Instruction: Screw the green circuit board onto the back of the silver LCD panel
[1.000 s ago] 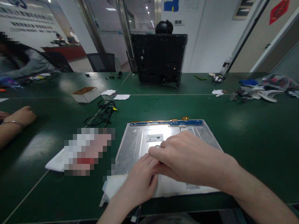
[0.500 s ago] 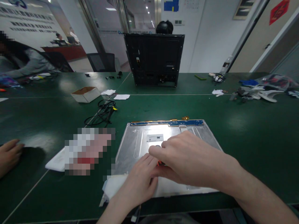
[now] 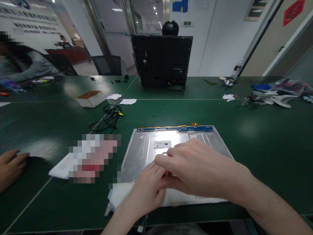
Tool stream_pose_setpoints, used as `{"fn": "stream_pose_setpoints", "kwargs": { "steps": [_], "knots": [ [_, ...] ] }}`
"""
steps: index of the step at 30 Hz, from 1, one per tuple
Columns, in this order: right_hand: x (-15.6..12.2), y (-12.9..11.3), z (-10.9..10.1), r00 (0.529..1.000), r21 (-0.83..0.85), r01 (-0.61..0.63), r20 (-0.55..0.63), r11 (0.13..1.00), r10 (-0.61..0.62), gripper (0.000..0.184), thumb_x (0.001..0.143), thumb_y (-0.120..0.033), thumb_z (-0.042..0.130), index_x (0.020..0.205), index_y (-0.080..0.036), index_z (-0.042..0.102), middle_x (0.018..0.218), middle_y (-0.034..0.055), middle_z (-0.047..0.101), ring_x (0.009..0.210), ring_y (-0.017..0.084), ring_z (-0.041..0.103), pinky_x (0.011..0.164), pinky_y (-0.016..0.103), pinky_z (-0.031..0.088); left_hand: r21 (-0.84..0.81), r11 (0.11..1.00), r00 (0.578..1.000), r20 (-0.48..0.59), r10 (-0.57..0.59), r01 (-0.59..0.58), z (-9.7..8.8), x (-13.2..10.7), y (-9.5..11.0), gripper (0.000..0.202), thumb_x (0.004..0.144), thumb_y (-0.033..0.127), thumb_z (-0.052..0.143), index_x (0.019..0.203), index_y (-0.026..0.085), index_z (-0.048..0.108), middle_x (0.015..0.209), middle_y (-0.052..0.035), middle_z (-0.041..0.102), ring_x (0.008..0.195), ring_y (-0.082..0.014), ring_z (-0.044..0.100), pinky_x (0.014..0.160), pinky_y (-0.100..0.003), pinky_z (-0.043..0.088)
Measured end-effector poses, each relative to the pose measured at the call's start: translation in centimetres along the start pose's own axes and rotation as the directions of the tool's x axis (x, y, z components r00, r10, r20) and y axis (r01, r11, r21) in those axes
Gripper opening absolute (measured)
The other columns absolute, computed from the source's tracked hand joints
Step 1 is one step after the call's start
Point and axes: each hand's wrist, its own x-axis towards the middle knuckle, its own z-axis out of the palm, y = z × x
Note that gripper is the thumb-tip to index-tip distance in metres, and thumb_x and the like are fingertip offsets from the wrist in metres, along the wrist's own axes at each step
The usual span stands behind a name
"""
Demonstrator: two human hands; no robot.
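Note:
A silver metal panel [image 3: 144, 150] with a blue circuit strip [image 3: 176, 129] along its far edge lies flat on the green table in front of me. My right hand [image 3: 195, 166] is curled over the panel's middle, pinching a small tool with a red-orange part [image 3: 167, 173] and a silvery tip. My left hand [image 3: 146, 189] rests against it from the left, fingers pressed down on the panel and a white sheet [image 3: 117, 195] at the near edge.
A black monitor housing [image 3: 162, 62] stands upright at the far side, a person behind it. A black cable [image 3: 107, 119], a small cardboard box [image 3: 90, 98] and paper scraps lie to the left. Another person's hand [image 3: 11, 164] rests at the left edge. Clutter [image 3: 274, 94] sits at far right.
My hands have barely moved over the panel. The far monitor housing shifted left and straightened. The other person's hand at the left drew back toward the near edge.

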Motion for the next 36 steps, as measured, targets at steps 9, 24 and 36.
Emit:
{"fn": "stream_pose_setpoints", "kwargs": {
  "steps": [9,24,36],
  "knots": [
    [0.01,-0.22,-0.31,0.998,0.049,0.048,-0.030,0.998,-0.046,0.013,0.087,-0.019,0.054,0.099,-0.019,0.048,0.081,0.0005,0.065,0.058,0.013,0.052,0.047,0.028,0.021,0.005,1.000,1.000,0.011,-0.008,0.008,-0.16,0.03,0.17,0.021,0.071,0.009,0.043,0.081,0.020,0.057,0.090,-0.0082,0.065,0.090,-0.0266,0.060,0.081,-0.041,0.052],
    [0.01,-0.28,-0.54,0.999,0.034,0.019,0.027,0.999,-0.020,0.013,0.082,-0.021,0.060,0.093,-0.019,0.053,0.083,0.0019,0.067,0.062,0.015,0.058,0.048,0.029,0.023,-0.034,0.999,0.998,0.050,-0.035,0.037,-0.23,0.02,0.03,0.020,0.072,0.008,0.045,0.081,0.021,0.057,0.088,-0.0066,0.065,0.090,-0.0263,0.061,0.079,-0.039,0.052],
    [0.17,-0.37,-0.60,1.000,0.022,0.016,0.016,1.000,-0.016,0.011,0.085,-0.019,0.055,0.095,-0.018,0.051,0.080,0.0018,0.066,0.059,0.014,0.054,0.048,0.028,0.022,-0.024,0.999,0.999,0.048,-0.024,0.025,-0.30,0.10,0.15,0.018,0.072,0.007,0.044,0.072,0.021,0.055,0.081,-0.0062,0.064,0.091,-0.0265,0.061,0.081,-0.040,0.052]
  ]
}}
